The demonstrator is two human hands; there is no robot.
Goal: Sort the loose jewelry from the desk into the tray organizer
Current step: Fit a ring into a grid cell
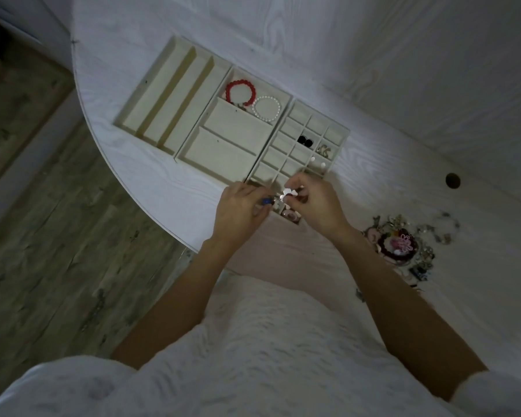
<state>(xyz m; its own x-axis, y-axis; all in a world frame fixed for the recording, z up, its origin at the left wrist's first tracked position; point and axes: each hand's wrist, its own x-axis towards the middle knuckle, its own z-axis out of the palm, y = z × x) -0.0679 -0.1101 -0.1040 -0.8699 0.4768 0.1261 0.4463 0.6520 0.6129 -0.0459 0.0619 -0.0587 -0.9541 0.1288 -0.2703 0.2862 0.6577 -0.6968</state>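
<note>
Three cream tray organizers lie side by side on the white desk: a long-slot tray (151,103), a middle tray (223,152) and a small-grid tray (340,136). In the middle tray's far compartment are a red bead bracelet (240,92) and a white pearl bracelet (266,108). Black earrings (305,141), a metallic piece (324,151) and white studs (313,159) sit in grid cells. Over the grid tray's near end, my right hand (316,206) pinches a small white shiny piece (289,193). My left hand (238,210) pinches a small blue item (266,201).
A heap of loose jewelry (403,245) with a pink flower piece lies on the desk to the right of my right forearm. A round cable hole (453,180) is farther right. The desk's curved edge (127,179) drops to a wooden floor on the left.
</note>
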